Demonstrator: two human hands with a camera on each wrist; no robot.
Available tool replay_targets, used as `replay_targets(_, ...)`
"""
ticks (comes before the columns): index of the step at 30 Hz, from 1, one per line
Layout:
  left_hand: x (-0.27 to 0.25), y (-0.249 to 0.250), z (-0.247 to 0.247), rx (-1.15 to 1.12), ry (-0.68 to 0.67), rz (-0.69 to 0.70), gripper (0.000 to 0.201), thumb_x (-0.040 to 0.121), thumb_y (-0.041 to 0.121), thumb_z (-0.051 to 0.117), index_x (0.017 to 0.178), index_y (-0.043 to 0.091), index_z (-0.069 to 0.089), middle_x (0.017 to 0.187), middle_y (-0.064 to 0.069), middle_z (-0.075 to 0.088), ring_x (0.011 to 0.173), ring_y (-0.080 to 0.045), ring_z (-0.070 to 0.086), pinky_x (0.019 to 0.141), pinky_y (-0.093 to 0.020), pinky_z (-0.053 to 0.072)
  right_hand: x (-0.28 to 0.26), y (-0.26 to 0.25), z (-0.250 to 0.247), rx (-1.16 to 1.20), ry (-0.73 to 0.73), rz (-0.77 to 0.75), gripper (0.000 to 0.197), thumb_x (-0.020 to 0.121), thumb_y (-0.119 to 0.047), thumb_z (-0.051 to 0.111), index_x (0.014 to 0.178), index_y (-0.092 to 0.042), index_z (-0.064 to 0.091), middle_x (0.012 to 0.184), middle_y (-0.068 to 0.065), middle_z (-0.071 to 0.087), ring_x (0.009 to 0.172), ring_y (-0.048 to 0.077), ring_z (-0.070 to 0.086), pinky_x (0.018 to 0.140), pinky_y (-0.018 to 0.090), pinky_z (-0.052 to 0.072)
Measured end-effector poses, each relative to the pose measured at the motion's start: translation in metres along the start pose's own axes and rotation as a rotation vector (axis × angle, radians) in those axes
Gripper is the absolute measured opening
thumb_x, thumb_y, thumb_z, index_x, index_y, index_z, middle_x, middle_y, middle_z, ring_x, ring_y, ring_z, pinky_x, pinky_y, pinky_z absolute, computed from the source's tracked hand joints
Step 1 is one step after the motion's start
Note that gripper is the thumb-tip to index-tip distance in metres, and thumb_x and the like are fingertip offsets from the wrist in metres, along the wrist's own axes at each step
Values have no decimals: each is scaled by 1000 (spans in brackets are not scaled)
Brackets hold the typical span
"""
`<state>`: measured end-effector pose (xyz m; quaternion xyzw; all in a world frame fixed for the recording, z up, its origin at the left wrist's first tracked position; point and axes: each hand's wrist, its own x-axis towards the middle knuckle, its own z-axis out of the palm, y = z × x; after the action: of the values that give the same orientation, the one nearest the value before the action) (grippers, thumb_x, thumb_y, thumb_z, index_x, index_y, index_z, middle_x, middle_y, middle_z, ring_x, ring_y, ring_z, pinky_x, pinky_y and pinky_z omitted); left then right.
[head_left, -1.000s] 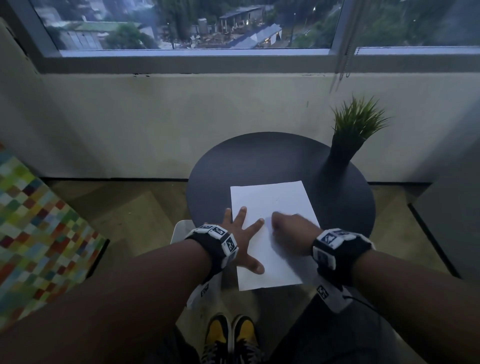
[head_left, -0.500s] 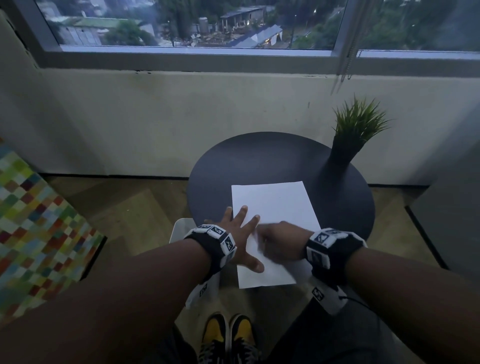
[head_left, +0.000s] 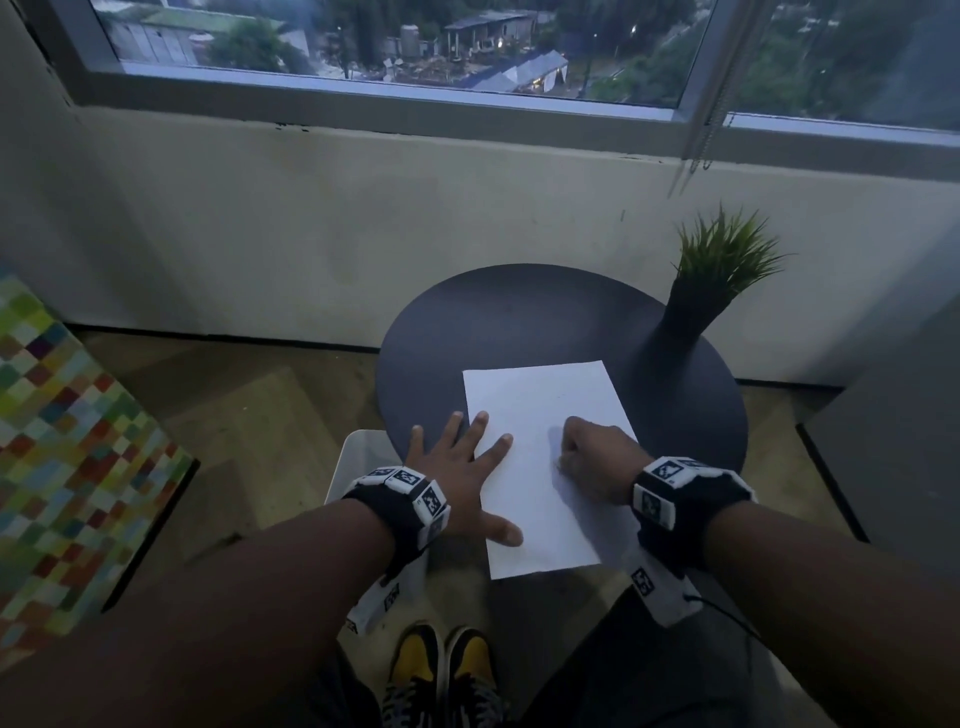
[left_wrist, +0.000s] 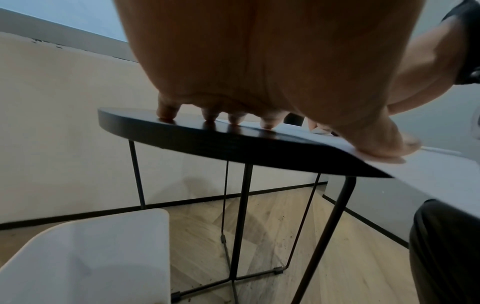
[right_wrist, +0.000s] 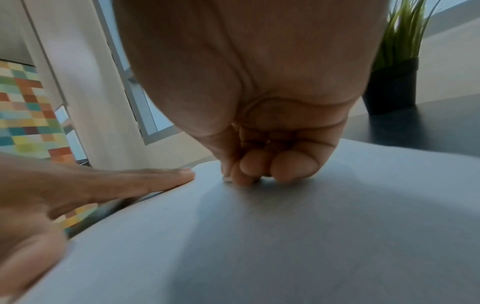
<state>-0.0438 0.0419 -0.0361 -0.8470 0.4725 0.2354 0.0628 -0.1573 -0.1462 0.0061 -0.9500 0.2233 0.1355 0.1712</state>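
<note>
While I am watching through the head view, the black pot (head_left: 685, 312) is standing beyond and to the right of the right fingers (right_wrist: 293, 166), holding a tuft of green grass (head_left: 727, 254). A white tub (left_wrist: 85, 257) is sitting on the floor below the left fingers (head_left: 480, 423); I cannot tell what is in it. The sheet of paper (head_left: 540, 410) is lying flat on the round dark surface (head_left: 519, 317), its near end hanging over the surface's edge behind both wrists. Ahead of the fingertips, bare surface is stretching on toward the far rim. The left fingers are lying straight and spread apart: the thumb and two fingers are pressing the paper's left margin, and the other two are resting on bare surface just beside it. The right fingers are curling tightly together into a fist, gripping nothing, their tips bearing down on the paper to the right of the left fingers.
</note>
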Motion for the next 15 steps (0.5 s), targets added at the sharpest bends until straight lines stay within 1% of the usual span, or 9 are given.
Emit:
replay_targets(2, 2, -1, 0, 13, 6, 10, 125, 64, 100, 42, 156, 42, -19, 164, 3, -33, 151, -33, -30, 115, -71, -13, -8, -14, 12, 2, 12, -83, 9, 94, -26, 49, 96, -18, 52, 96, 6, 66, 83, 23, 58, 73, 36, 47)
replay_targets(5, 5, -2, -2, 13, 12, 17, 125, 62, 99, 46, 156, 44, -16, 165, 4, -31, 151, -35, -28, 113, -74, -12, -23, -43, 30, -52, -98, -337, 15, 92, -25, 63, 105, -21, 56, 97, 1, 69, 78, 16, 61, 73, 27, 48)
replay_targets(6, 5, -1, -3, 11, 7, 15, 126, 62, 99, 48, 156, 44, -16, 165, 5, -30, 151, -35, -28, 113, -75, -11, -21, -44, 29, -61, -108, -359, 16, 91, -25, 65, 104, -22, 56, 97, 0, 69, 81, 16, 64, 74, 26, 48)
replay_targets(7, 5, 0, -3, 10, -4, 10, 126, 62, 99, 48, 156, 44, -16, 165, 5, -31, 151, -35, -28, 113, -76, -11, -14, -41, 26, -48, -91, -316, 12, 92, -26, 63, 101, -22, 55, 97, 0, 69, 85, 18, 65, 77, 28, 49)
replay_targets(8, 5, 1, -4, 11, -17, 6, 126, 63, 99, 48, 155, 45, -18, 165, 5, -32, 151, -35, -28, 113, -76, -10, -7, -36, 20, -11, -57, -228, 9, 94, -28, 58, 98, -22, 55, 99, 1, 68, 88, 20, 64, 79, 31, 50)
replay_targets(10, 3, 2, -6, 8, -34, -2, 126, 63, 99, 48, 155, 45, -19, 164, 6, -33, 151, -34, -28, 112, -76, -10, 6, -23, 15, 22, 55, -90, 12, 95, -30, 51, 98, -19, 55, 100, 5, 68, 88, 24, 62, 81, 38, 51)
replay_targets(11, 2, 2, -7, 0, -35, -3, 126, 63, 98, 49, 155, 45, -19, 164, 6, -33, 151, -34, -28, 112, -77, -10, 6, -25, 17, 4, 72, -96, 13, 96, -29, 50, 101, -18, 56, 99, 8, 68, 88, 27, 62, 81, 39, 51)
replay_targets(13, 2, 2, -7, -11, -26, 1, 129, 61, 98, 53, 156, 46, -16, 165, 6, -31, 151, -35, -27, 111, -78, -9, -6, -41, 26, -53, -6, -240, 22, 95, -24, 55, 114, -15, 55, 100, 10, 68, 90, 31, 65, 80, 40, 53)
replay_targets(15, 1, 3, -7, -9, -20, -2, 132, 57, 98, 56, 156, 46, -15, 165, 6, -31, 151, -36, -27, 108, -79, -10, -22, -48, 35, -83, -144, -407, 30, 90, -22, 64, 117, -14, 54, 102, 7, 70, 91, 27, 67, 79, 36, 52)
